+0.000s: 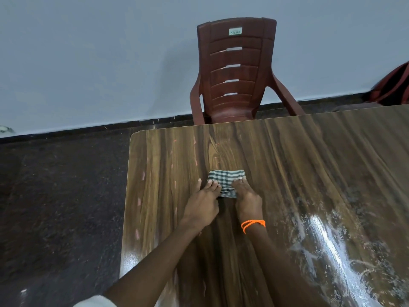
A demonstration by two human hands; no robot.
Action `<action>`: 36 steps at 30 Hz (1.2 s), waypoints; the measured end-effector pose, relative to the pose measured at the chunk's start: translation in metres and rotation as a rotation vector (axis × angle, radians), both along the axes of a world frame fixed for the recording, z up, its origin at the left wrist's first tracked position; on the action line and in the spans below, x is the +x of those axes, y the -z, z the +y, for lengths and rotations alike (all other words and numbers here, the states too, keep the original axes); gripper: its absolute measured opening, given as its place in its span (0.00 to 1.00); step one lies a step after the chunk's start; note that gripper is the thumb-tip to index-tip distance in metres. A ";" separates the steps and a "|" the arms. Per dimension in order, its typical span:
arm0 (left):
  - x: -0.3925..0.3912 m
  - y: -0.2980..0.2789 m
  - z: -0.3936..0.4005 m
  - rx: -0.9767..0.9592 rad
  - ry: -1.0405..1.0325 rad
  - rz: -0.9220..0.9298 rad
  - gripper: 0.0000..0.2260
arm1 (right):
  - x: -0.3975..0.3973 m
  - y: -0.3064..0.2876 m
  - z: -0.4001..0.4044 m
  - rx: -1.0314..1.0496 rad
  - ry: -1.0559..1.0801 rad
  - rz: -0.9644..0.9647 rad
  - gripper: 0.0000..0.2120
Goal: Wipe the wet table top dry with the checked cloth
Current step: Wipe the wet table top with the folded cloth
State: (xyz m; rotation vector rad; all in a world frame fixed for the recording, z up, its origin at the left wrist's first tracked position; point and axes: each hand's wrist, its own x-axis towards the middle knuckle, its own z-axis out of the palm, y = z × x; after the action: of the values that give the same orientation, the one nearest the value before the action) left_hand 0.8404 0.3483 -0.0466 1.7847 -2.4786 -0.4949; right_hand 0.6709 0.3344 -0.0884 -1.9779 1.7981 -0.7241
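1. I am seeing the checked cloth [225, 182] lying folded and flat, mid-desk toward the far edge.
2. The wood-grain desk [298, 165] is glistening wet at near right.

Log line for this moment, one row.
step: wiping | left hand and right hand: flat on checked cloth | table top: wet patch at right

The cloth [225, 181] is showing a green-and-white check. The table top [287, 165] is showing brown wood grain, with whitish wet streaks shining toward its right edge. A reddish-brown chair [234, 72] is standing at the far edge, an orange wristband [253, 224] is glowing, and the wall [99, 52] is looking pale blue-grey.
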 end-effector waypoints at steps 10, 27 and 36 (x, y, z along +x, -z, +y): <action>-0.032 0.010 0.014 -0.076 0.063 0.065 0.26 | -0.042 -0.002 0.007 -0.010 -0.020 0.059 0.24; 0.006 0.016 -0.022 -0.097 0.037 -0.081 0.28 | 0.003 0.000 -0.031 0.011 -0.151 0.099 0.25; -0.035 0.018 -0.081 -0.162 0.120 -0.133 0.29 | -0.029 0.000 -0.082 0.008 0.069 0.080 0.24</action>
State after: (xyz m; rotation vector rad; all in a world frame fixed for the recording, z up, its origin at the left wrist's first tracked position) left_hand 0.8057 0.2671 -0.0650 1.6674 -2.6390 -0.1790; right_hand 0.6420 0.2526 -0.0887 -1.9740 1.9206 -0.6667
